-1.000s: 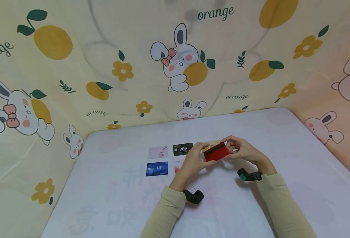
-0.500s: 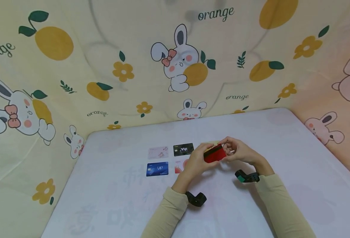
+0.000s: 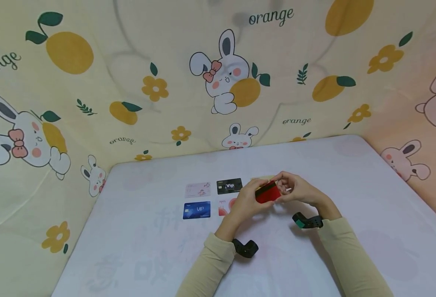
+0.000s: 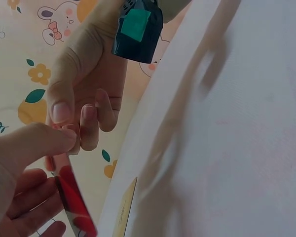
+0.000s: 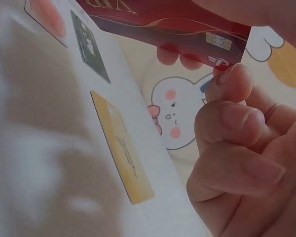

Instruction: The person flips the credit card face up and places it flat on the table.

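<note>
A red card (image 3: 269, 194) is held between both hands above the white table, its dark-striped side showing in the head view. My left hand (image 3: 245, 202) grips its left end, thumb at the lower edge. At the right end, my right hand (image 3: 301, 190) pinches it between thumb and fingers. The right wrist view shows the card's other side (image 5: 187, 27), with gold lettering and a chip. A gold card (image 5: 122, 148) lies on the table beyond, mostly hidden by the hands in the head view.
Left of the hands lie a pale pink card (image 3: 198, 189), a black Vip card (image 3: 229, 186), a blue VIP card (image 3: 197, 210) and a card with red round shapes (image 3: 223, 208), partly covered by the left hand. A patterned cloth (image 3: 203, 99) hangs behind the table (image 3: 129, 247).
Over the first half second the hands came closer together, the left hand covering more of the red card's left end. Since then they have barely moved.
</note>
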The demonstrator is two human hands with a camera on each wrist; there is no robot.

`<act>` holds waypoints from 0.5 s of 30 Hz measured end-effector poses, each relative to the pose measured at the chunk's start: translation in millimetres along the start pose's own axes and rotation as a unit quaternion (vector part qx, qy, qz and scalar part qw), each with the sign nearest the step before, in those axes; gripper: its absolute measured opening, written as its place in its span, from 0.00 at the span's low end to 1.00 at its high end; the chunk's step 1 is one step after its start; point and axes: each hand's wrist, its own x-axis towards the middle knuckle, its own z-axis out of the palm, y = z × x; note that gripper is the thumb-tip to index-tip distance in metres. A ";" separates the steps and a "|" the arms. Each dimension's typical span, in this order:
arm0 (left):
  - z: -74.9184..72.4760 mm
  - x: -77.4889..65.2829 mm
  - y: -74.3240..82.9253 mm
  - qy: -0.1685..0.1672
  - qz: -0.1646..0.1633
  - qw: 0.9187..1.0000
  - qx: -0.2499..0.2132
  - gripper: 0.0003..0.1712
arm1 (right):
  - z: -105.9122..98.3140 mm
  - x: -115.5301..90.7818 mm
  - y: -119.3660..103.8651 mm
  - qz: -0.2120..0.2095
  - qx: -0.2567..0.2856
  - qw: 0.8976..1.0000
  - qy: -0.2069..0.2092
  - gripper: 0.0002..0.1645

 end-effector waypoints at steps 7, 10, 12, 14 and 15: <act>-1.1 0.0 -0.8 0.006 -0.007 1.000 -0.019 0.32 | 0.0 0.4 -1.0 -0.018 0.003 1.000 -0.001 0.34; -2.6 -0.4 -0.6 0.007 -0.018 0.999 -0.030 0.32 | -0.3 0.3 -2.2 -0.018 0.012 1.000 -0.001 0.36; -3.6 -0.4 -0.8 0.013 -0.023 0.999 -0.045 0.32 | -0.6 -0.1 -3.1 -0.018 0.017 1.000 0.000 0.37; -4.6 -0.4 -1.1 0.022 -0.021 0.998 -0.052 0.32 | -1.0 -0.7 -3.9 -0.016 0.020 1.000 0.002 0.38; -5.0 -0.3 -1.2 0.027 -0.019 0.998 -0.057 0.32 | -1.4 -1.0 -3.8 -0.017 0.021 1.000 0.003 0.38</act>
